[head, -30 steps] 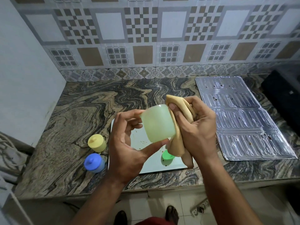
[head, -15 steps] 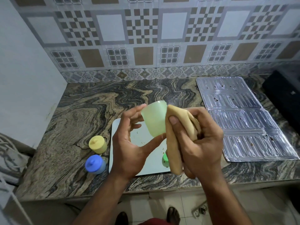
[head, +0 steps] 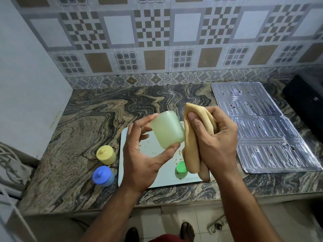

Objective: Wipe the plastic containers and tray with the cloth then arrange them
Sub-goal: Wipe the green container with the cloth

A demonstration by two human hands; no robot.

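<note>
Counter point(head: 97, 119): bare marble across back and left, open for a hand up to the tiled wall point(head: 157, 41). Front-left blocked by yellow jar point(head: 106, 154) and blue jar point(head: 103, 175), standing close together just beside the tray's point(head: 162, 180) left edge. Tray carries crumbs and a green lid point(head: 180, 169) near its front right. Foil sheet point(head: 262, 126) covers the right side; dark appliance point(head: 307, 102) at far right.

Left hand point(head: 139, 163) holding green container point(head: 167, 131), right hand point(head: 215, 142) gripping cloth point(head: 192, 137) against it
</note>
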